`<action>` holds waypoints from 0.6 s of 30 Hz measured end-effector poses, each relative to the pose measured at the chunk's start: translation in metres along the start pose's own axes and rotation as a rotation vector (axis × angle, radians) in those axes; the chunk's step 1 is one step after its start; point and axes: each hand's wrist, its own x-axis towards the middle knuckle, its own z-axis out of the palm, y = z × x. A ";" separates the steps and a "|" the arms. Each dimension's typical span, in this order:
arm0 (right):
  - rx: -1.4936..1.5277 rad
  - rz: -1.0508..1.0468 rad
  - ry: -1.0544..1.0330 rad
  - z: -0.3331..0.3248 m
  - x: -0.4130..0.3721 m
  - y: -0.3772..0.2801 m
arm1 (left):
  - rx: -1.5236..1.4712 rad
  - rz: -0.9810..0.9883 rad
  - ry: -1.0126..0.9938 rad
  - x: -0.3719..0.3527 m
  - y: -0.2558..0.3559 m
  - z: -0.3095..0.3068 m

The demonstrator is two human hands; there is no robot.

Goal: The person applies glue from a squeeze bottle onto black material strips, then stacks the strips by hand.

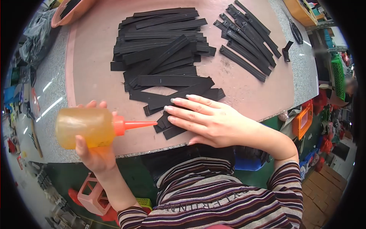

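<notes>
My left hand [98,157] is wrapped round a squeeze bottle [85,128] of amber liquid, tilted onto its side. The bottle's orange-red nozzle [139,124] points right, its tip at the edge of some short black strips [162,124]. On these strips my right hand [209,120] lies flat, fingers stretched out, partly hiding them. Beyond both hands is a loose heap of flat black fabric strips [164,47]. Narrower black strips [248,44] with small shiny bits at their ends lie fanned out to the far right.
A pink mat [91,61] covers most of the speckled table [51,129]. Scissors [296,33] and a small folded black piece [286,52] lie at the right. A pink basket [78,11] stands at the upper left. Below are a pink stool [93,196] and an orange crate [303,122].
</notes>
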 end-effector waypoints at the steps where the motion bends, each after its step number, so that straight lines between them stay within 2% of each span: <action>1: -0.071 0.001 -0.012 0.004 -0.001 0.000 | 0.044 0.001 -0.032 -0.004 -0.002 0.002; 4: -0.086 0.081 -0.004 0.007 -0.004 -0.013 | 0.175 0.017 -0.065 -0.012 -0.009 0.011; 8: -0.101 0.078 -0.010 0.009 -0.003 -0.011 | 0.290 0.019 -0.052 -0.012 -0.018 0.023; 18: -0.092 0.082 -0.006 0.007 -0.002 -0.012 | 0.336 0.039 -0.082 -0.006 -0.014 0.025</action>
